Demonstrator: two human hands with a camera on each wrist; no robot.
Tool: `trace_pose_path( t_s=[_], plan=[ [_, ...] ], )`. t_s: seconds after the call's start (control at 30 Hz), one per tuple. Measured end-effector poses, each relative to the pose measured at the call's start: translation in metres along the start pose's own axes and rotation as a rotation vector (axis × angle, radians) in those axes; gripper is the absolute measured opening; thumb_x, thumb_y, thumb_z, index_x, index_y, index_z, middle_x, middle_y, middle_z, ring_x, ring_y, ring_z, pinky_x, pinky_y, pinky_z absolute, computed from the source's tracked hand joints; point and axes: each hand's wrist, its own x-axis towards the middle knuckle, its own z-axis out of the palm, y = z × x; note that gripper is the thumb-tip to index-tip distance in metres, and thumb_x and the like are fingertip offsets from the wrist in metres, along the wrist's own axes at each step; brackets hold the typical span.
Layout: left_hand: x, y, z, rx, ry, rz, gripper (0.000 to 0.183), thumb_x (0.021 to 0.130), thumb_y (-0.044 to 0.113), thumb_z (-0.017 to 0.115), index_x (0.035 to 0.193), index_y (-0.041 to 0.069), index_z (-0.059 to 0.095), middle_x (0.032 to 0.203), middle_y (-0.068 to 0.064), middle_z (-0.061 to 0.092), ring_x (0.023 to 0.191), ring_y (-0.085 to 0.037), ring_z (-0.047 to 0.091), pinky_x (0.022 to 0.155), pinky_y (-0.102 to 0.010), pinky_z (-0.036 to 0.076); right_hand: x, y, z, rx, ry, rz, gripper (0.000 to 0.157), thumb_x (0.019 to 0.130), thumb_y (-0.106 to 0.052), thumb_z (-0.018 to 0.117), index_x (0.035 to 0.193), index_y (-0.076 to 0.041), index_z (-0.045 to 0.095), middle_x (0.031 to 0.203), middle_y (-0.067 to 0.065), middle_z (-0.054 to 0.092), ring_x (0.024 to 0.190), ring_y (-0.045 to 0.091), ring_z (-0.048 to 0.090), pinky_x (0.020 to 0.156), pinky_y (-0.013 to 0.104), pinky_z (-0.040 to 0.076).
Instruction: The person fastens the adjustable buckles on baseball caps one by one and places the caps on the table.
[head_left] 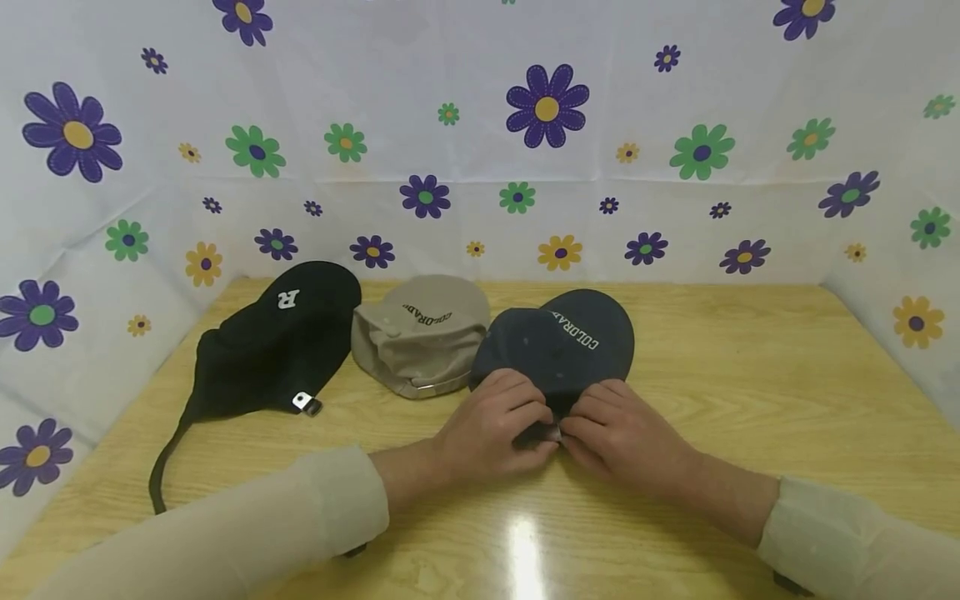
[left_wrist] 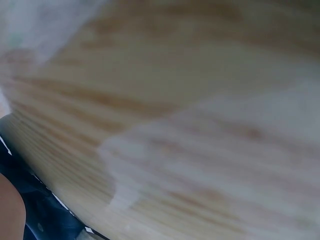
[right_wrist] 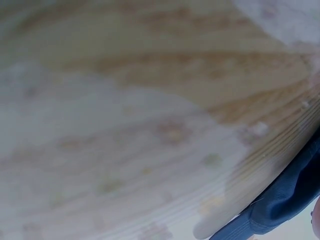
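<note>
Pinched, slightly right of centre on the wooden table [head_left: 750, 375], the near strap [head_left: 551, 433] of the navy cap [head_left: 528, 343] with curled left hand [head_left: 497, 423] and right hand [head_left: 624, 432], mostly hiding that strap. Had the beige cap [head_left: 429, 333] just left and the black cap [head_left: 273, 354], with metal buckle [head_left: 304, 403], farther left. Read "COLORAD" on navy and beige, unclear at the end, and white "R" on black.

Navy cap [head_left: 517, 342]: white lettering. Beige cap [head_left: 442, 350], left of navy cap: dark lettering. Black cap [head_left: 277, 358], farther left: white R. Tabletop [head_left: 750, 358] beneath: yellowish woodgrain. Cloth [head_left: 480, 158] behind: white, purple-green-yellow flowers.
</note>
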Motion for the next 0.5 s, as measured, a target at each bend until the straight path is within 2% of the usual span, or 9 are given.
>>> trace_pose_path(
  t_s=[0.5],
  plan=[
    [0.0018,0.0010,-0.0008,-0.004,0.012,-0.014,0.013,0.076,0.021,0.078,0.081,0.013,0.070,0.084,0.003,0.064,0.083,-0.013,0.059,0.087,-0.030,0.048,-0.0004,0.0009,0.0012,0.000,0.026,0.003,0.009,0.089,-0.016,0.068,0.090,-0.010,0.074,0.084,0.000,0.065,0.082,0.017,0.058,0.081,0.034,0.047]
  ],
)
